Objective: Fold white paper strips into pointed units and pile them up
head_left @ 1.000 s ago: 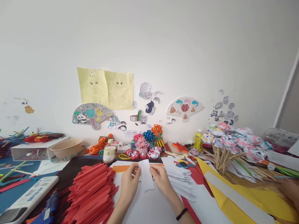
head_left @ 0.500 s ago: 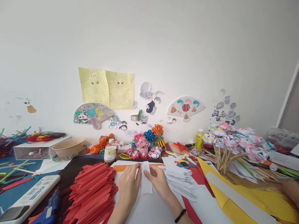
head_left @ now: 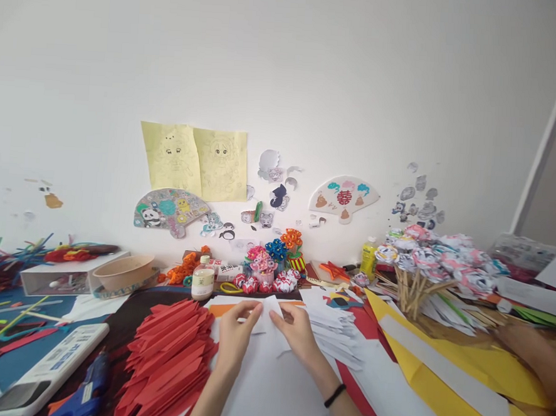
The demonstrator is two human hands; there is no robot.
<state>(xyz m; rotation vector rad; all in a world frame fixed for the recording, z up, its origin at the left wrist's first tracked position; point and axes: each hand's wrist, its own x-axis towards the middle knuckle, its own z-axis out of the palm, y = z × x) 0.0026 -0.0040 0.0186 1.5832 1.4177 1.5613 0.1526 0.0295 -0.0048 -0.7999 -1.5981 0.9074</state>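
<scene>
A small piece of folded white paper (head_left: 272, 309) stands between my two hands, over large white sheets (head_left: 267, 389). My right hand (head_left: 299, 328) pinches its right side between thumb and fingers. My left hand (head_left: 237, 331) is just left of it, thumb and fingertips pressed together; what they hold, if anything, is too small to tell. To the left lies a heap of folded red paper strips (head_left: 169, 358). A stack of folded white strips (head_left: 334, 331) is to the right of my right hand.
Behind my hands stand a small bottle (head_left: 202, 280) and beaded flowers (head_left: 278, 251). A blue glue gun (head_left: 88, 388) and white box (head_left: 46, 369) lie left. Yellow paper (head_left: 447, 369), paper flowers on sticks (head_left: 437, 258) and another person's hand (head_left: 528, 349) are right.
My left hand has come away from the white paper's left side. The paper's lower part no longer hangs down as a clear strip. The other person's hand has moved left, further into view.
</scene>
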